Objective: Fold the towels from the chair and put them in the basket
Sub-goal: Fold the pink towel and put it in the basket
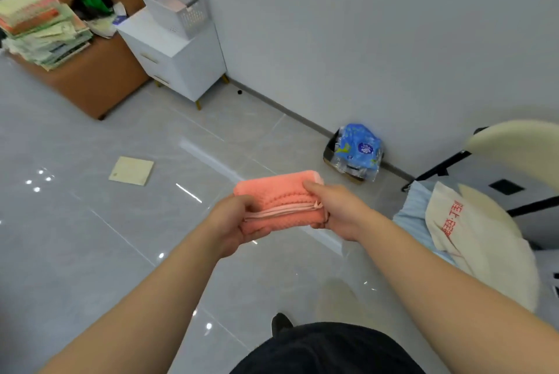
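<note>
The folded coral towel (278, 195) is held in the air over the grey tiled floor (90, 252), in front of the person. The left hand (233, 222) grips its left end and the right hand (338, 210) grips its right end, with the fingers of both curled round the cloth. To the right of this towel, and near it, stands the chair (514, 143) with a cream back. On its seat lie a cream towel (465, 231) with red print and, partly under it, a light blue towel (411, 216). To the left of the coral towel, a pale sheet of paper (131, 170) lies flat on the floor. Beyond the towel and a little right, against the wall, a small dark bin (329, 150) holds a blue printed plastic pack (360, 145), which stands out above its rim. Far beyond the towel to the left, a white cabinet (181, 62) carries the white slotted basket (184, 10). Something pale pink shows inside the basket, but I cannot tell what. Left of the cabinet, a brown worktop (99, 77) bears a leaning stack of books (42, 26).
</note>
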